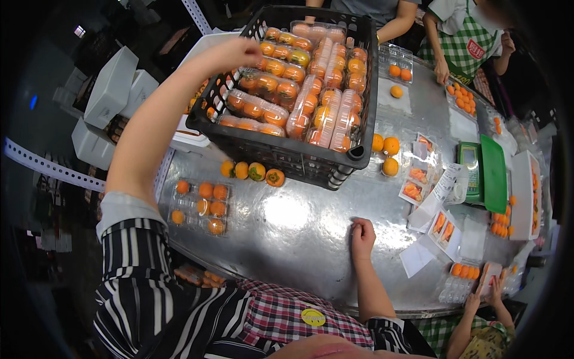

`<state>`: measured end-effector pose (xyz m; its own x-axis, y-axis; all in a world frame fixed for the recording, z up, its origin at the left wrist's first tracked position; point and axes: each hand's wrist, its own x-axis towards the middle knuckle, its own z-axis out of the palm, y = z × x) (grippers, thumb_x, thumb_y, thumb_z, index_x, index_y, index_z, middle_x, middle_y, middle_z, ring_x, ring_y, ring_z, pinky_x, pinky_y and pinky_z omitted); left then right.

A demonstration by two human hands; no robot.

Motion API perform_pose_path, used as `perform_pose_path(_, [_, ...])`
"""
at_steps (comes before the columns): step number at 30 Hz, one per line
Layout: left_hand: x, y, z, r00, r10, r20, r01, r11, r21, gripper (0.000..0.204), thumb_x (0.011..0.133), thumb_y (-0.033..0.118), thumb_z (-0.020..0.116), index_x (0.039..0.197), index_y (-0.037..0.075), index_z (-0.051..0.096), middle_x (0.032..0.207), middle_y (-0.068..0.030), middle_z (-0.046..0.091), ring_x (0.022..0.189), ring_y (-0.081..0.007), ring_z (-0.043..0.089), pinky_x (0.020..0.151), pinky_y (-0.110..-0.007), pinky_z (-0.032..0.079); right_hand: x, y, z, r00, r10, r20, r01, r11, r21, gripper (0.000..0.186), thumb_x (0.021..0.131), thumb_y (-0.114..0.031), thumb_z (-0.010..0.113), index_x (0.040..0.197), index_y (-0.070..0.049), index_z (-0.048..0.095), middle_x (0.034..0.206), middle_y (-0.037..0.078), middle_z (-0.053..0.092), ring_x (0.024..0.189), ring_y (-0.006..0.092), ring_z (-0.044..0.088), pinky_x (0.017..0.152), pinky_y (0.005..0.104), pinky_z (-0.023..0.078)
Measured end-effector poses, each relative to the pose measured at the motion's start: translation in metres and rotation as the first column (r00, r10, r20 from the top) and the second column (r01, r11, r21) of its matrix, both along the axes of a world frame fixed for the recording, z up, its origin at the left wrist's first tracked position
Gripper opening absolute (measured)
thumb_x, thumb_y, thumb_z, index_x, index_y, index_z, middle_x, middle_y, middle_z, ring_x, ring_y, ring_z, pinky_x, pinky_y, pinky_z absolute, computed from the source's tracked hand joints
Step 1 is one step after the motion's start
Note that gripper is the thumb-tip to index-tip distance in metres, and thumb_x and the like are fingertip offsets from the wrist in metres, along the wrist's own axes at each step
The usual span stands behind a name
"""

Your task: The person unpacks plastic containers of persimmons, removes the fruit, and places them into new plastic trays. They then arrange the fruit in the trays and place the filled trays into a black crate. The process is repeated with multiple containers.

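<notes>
Reaching out with my left hand (236, 52), I have it on the far left rim of the black crate (359, 152); the fingers curl at that rim, though I cannot tell whether they truly clasp it. My right hand (362, 237) rests on the metal bench (299, 227), fingers bunched shut with nothing visible in them.

Judging by how things lie, the work looks well along: the crate stands on the bench ahead of me and is nearly full of clear packs of orange fruit (305, 90). Left over are four loose fruit (251, 172) in a row just beside the crate's near wall, and an open clear tray (200, 206), partly filled, at my left.

Three more loose fruit (385, 152) sit by the crate's right corner. Further right are a green scale (481, 173), paper labels (439, 191) and more trays. Other people's hands work at the far edge and the lower right, well apart from mine.
</notes>
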<state>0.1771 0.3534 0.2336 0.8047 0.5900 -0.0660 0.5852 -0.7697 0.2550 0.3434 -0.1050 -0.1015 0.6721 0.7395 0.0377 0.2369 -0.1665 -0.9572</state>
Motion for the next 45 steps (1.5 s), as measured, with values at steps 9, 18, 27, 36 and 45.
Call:
perform_pose_path(9, [0.051, 0.058, -0.051, 0.999, -0.019, -0.030, 0.023, 0.993, 0.114, 0.024, 0.078, 0.012, 0.059, 0.099, 0.005, 0.066, 0.088, -0.0133, 0.068, 0.085, -0.0270, 0.065, 0.077, -0.035, 0.051, -0.004, 0.001, 0.008, 1.000, -0.014, -0.022, 0.014, 1.000, 0.021, 0.016, 0.087, 0.001, 0.049, 0.092, -0.002, 0.063, 0.083, 0.006, 0.059, 0.074, 0.0148, 0.058, 0.067, 0.0252, 0.046])
perform_pose_path(18, [0.047, 0.063, -0.068, 0.970, -0.236, -0.054, 0.241, 0.964, 0.110, 0.012, 0.074, 0.008, 0.065, 0.080, 0.004, 0.055, 0.084, -0.0106, 0.061, 0.078, -0.0235, 0.058, 0.066, -0.037, 0.046, -0.004, 0.002, 0.011, 0.999, -0.017, 0.027, 0.016, 0.999, 0.031, 0.016, 0.087, 0.001, 0.047, 0.092, -0.002, 0.062, 0.080, 0.004, 0.058, 0.074, 0.0122, 0.054, 0.069, 0.0235, 0.044])
perform_pose_path(27, [0.045, 0.065, -0.044, 0.963, -0.044, 0.265, 0.068, 0.994, -0.081, 0.013, 0.081, 0.010, 0.064, 0.092, 0.005, 0.058, 0.078, -0.0077, 0.063, 0.071, -0.0194, 0.059, 0.066, -0.032, 0.048, -0.002, 0.004, 0.012, 1.000, -0.015, 0.010, 0.014, 1.000, 0.024, 0.016, 0.087, 0.001, 0.047, 0.092, -0.001, 0.062, 0.080, 0.004, 0.058, 0.075, 0.0125, 0.055, 0.070, 0.0237, 0.044])
perform_pose_path(36, [0.048, 0.055, -0.065, 0.989, -0.146, -0.003, 0.146, 0.988, 0.043, 0.011, 0.078, 0.009, 0.064, 0.085, 0.003, 0.059, 0.077, -0.0104, 0.064, 0.073, -0.0228, 0.061, 0.065, -0.035, 0.048, -0.003, 0.001, 0.006, 0.999, -0.014, 0.028, 0.014, 1.000, 0.027, 0.016, 0.085, 0.002, 0.049, 0.091, -0.002, 0.063, 0.082, 0.006, 0.059, 0.074, 0.0147, 0.057, 0.068, 0.0250, 0.046])
perform_pose_path(45, [0.115, -0.099, -0.018, 0.924, 0.135, -0.358, -0.163, 0.985, -0.049, 0.037, 0.085, 0.033, 0.056, 0.100, -0.001, 0.063, 0.084, -0.0152, 0.066, 0.071, -0.0263, 0.064, 0.066, -0.036, 0.053, -0.003, 0.001, 0.007, 0.999, -0.027, 0.036, 0.026, 0.999, 0.024, 0.015, 0.086, 0.001, 0.050, 0.092, -0.003, 0.063, 0.083, 0.007, 0.060, 0.072, 0.0146, 0.057, 0.066, 0.0250, 0.047])
